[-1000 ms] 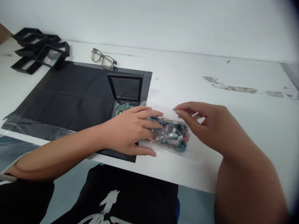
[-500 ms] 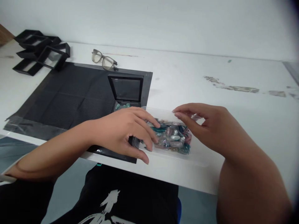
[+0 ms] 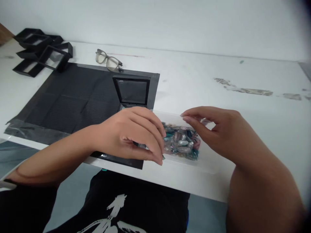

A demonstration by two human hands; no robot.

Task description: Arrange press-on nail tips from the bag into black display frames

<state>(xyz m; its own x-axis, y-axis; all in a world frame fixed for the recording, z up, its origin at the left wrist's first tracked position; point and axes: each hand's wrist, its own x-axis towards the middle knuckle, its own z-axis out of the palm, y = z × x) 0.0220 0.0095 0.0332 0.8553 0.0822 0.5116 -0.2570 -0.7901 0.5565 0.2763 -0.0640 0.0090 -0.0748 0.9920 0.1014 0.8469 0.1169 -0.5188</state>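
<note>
A shallow clear plastic tray [image 3: 209, 166] holds a pile of glossy false nails [image 3: 183, 142] in teal, silver and pink. Over its left end, my left hand [image 3: 138, 136] has thumb and index finger pinched together, with a sliver of a small greenish false nail [image 3: 163, 157] showing at the tips. My right hand [image 3: 213, 129] pinches the tray's far edge between thumb and fingers. Behind my left hand stands a black display box [image 3: 131, 92] with its windowed lid raised; my hand hides most of its lower part.
A black ribbed mat [image 3: 73, 97] lies on the white table [image 3: 184, 87], under the box. Eyeglasses [image 3: 108, 61] rest at the mat's far edge. Several black frame-like boxes [image 3: 43, 51] are piled at the back left. Worn tape marks [image 3: 252, 91] run along the right side.
My left hand's spread fingers have closed into a pinch, and a small greenish piece now shows at their tips. My right hand stays at the tray's edge.
</note>
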